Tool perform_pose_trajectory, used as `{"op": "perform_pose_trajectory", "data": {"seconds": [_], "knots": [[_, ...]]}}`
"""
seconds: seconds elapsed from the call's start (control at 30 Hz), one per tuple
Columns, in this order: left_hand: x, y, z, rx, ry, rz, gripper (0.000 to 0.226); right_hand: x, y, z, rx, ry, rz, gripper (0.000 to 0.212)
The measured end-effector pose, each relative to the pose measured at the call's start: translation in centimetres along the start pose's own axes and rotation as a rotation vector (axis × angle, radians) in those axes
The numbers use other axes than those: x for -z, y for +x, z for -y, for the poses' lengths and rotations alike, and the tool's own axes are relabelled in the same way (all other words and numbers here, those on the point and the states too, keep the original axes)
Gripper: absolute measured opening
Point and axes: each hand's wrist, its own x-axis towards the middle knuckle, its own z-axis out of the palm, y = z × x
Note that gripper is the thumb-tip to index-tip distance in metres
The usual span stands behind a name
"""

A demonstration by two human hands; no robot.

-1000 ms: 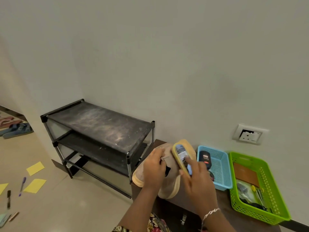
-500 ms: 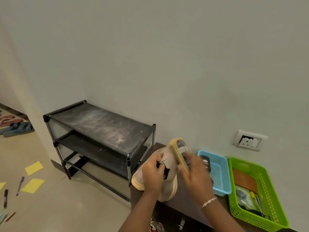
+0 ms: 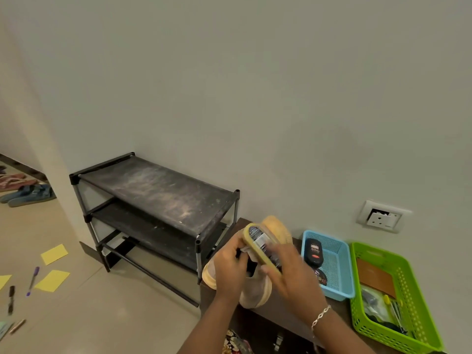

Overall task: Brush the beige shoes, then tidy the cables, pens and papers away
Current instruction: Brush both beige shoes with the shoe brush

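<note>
The left hand (image 3: 229, 273) grips the beige fabric shoe (image 3: 252, 296) at its collar, where it seems light and soft; the right hand (image 3: 293, 277) clasps the stiff yellow-edged brush (image 3: 258, 245) with its fingers.

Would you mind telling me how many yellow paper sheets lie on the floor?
3: the first sheet nearest the shoe rack, the second sheet beside the purple pen, the third sheet cut by the left edge. Others may lie out of view.

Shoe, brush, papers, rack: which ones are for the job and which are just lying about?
For the job: beige shoe, brush, yellow papers, pens on the floor.
Just lying about: shoe rack, wall socket, blue sandals, black bottle in the blue basket.
</note>
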Motion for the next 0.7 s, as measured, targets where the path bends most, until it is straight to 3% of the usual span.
{"op": "perform_pose_trajectory", "data": {"seconds": [0.13, 0.2, 0.27, 0.33, 0.53, 0.7], "knots": [[0.2, 0.2, 0.1, -0.075, 0.062, 0.060, 0.038, 1.1, 1.9, -2.1, -0.312, 0.139, -0.172, 0.041], [0.2, 0.3, -0.1, -0.078, 0.048, 0.064, 0.034, 0.5, 1.0, -0.7, -0.178, 0.157, -0.127, 0.047], [0.3, 0.4, 0.1, -0.049, 0.032, 0.048, 0.030, -1.1, -0.9, 0.3, -0.013, 0.159, 0.040, 0.053], [0.5, 0.2, 0.7, -0.031, 0.040, 0.020, 0.025, -1.3, -1.5, -0.5, 0.011, 0.143, 0.062, 0.052], [0.4, 0.3, 1.5, -0.021, 0.019, -0.014, 0.012, -0.6, 1.3, -3.0, -0.426, 0.281, -0.244, 0.042], [0.4, 0.3, 1.6, 0.069, -0.002, 0.008, 0.028, -3.2, -1.7, -0.1, -0.034, 0.225, -0.026, 0.054]]}}
